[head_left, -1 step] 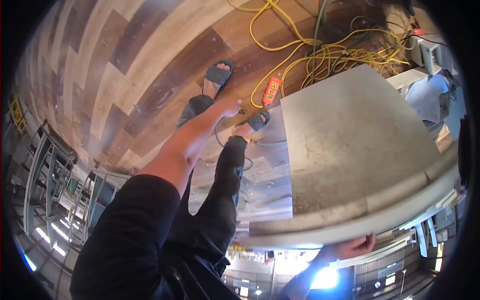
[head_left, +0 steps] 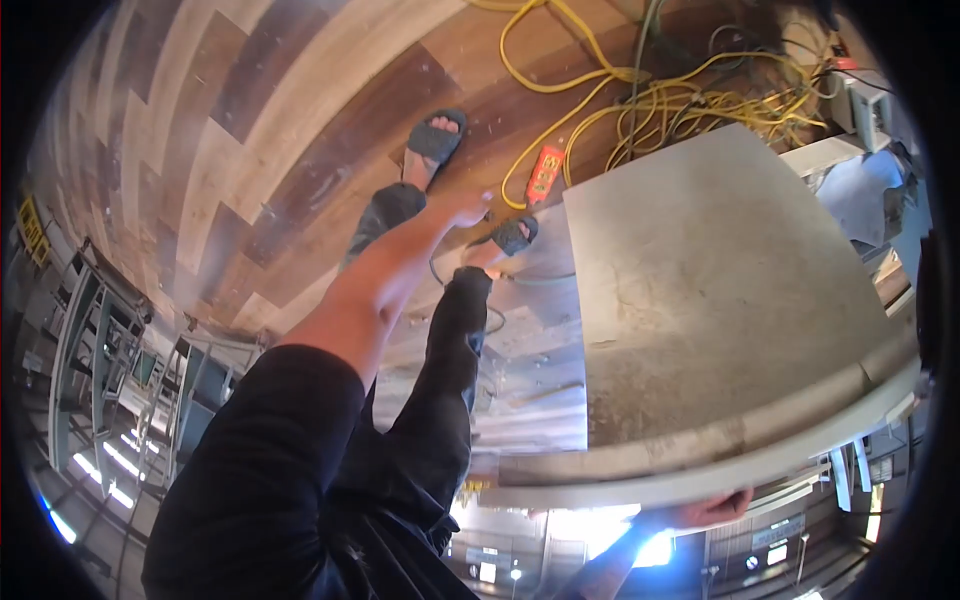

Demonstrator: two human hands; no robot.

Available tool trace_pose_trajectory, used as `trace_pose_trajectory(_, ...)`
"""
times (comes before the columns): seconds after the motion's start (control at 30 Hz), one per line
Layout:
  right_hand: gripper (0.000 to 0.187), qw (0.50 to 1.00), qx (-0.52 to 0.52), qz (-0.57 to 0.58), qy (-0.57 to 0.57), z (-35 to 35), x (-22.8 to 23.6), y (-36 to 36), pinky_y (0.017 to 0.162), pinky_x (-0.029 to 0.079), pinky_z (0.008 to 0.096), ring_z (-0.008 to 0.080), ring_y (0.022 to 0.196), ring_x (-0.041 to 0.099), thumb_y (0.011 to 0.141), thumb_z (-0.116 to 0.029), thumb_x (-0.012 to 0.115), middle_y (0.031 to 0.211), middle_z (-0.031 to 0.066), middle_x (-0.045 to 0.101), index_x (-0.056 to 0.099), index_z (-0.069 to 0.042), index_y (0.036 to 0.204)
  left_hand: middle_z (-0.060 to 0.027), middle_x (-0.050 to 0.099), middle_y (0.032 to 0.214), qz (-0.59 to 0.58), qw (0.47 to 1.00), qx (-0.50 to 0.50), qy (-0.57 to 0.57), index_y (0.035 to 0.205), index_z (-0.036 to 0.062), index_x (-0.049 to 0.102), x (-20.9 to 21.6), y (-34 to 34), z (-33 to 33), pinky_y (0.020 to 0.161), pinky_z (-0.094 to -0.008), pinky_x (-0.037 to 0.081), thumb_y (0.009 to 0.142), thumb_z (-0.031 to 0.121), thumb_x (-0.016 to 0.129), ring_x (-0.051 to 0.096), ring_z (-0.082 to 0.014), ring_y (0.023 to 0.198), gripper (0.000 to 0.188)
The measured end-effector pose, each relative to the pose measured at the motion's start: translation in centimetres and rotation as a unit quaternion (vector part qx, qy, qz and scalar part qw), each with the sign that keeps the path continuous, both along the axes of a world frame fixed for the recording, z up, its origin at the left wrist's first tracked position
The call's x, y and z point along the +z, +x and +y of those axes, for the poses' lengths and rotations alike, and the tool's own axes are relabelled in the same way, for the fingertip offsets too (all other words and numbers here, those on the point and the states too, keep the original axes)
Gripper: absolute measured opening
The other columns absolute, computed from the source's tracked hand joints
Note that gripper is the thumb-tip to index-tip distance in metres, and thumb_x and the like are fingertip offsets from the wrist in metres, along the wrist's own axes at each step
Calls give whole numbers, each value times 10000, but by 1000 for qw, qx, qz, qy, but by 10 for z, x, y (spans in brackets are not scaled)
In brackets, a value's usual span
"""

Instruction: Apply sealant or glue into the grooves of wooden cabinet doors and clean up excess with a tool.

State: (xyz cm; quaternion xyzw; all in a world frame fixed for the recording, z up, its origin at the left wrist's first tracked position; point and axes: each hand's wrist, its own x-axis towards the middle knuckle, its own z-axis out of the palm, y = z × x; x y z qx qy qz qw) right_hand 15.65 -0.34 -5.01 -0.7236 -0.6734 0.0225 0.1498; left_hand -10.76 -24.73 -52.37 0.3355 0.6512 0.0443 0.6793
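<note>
My left hand [head_left: 466,209] hangs low over the wood-patterned floor, between my two feet in dark sandals. Its fingers look curled, somewhat blurred, around a small dark thing [head_left: 488,215] whose kind I cannot make out. A thin dark hose or cable [head_left: 437,270] loops just below that hand. At the lower right, my right hand [head_left: 712,510] is beside the pale rim [head_left: 640,490] of a large worn panel [head_left: 720,300]. Its fingers look bent, but glare and the small view hide whether they grip the rim.
Tangled yellow extension cords [head_left: 690,110] lie beyond the panel. An orange outlet block [head_left: 543,175] rests near my sandal [head_left: 515,236]. Metal racks [head_left: 90,330] stand at the left. Grey-white boxes [head_left: 862,108] and crumpled sheeting [head_left: 862,195] are at the far right.
My right hand has shifted slightly right and down along the panel's rim. My left hand is nearly where it was, with a small shift of the whole view.
</note>
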Motion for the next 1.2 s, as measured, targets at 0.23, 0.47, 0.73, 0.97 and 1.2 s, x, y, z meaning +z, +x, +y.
trace_pose_trajectory(0.23, 597, 986, 151, -37, -65, 7, 9, 47, 1070, 480, 483, 335, 1236, 561, 1043, -445, 558, 1363, 206, 545, 447, -1, 1427, -240, 701, 1187, -30, 996, 81, -38, 1262, 59, 662, -92, 92, -35, 936, -495, 526, 998, 228, 561, 673, -399, 1111, 329)
trace_pose_trajectory(0.47, 514, 976, 207, -19, -60, 10, 5, 35, 1056, 469, 456, 304, 1201, 565, 1074, -375, 519, 1339, 184, 553, 481, 13, 1409, -214, 720, 1097, -32, 978, 155, -133, 1065, 36, 735, -50, 185, -181, 922, -479, 530, 968, 220, 571, 684, -375, 1055, 265)
trace_pose_trajectory(0.73, 424, 972, 230, 23, -47, 26, 11, 0, 1067, 438, 378, 269, 1177, 579, 1030, -216, 562, 1307, 167, 596, 568, 34, 1373, -177, 735, 1097, -115, 858, 500, -25, 1332, 7, 603, 126, 123, -91, 863, -404, 544, 1008, 190, 583, 722, -264, 973, 373)
trace_pose_trajectory(0.97, 216, 931, 75, 350, -74, -91, 49, 42, 830, 496, 312, 177, 913, 614, 948, -54, 534, 965, 108, 640, 611, 45, 1123, -186, 689, 1151, 168, 959, 28, 228, 1282, 31, 638, 252, 54, -168, 1001, -452, 494, 927, 147, 656, 639, -384, 1101, 374)
trace_pose_trajectory(1.2, 97, 867, -216, 429, -133, -397, -81, 98, 617, 484, 283, 167, 680, 635, 917, -48, 701, 818, 73, 672, 652, -19, 996, -152, 634, 1229, 112, 898, -337, 259, 1273, 83, 628, 277, 25, -225, 1062, -502, 436, 869, 130, 694, 565, -371, 1203, 412)
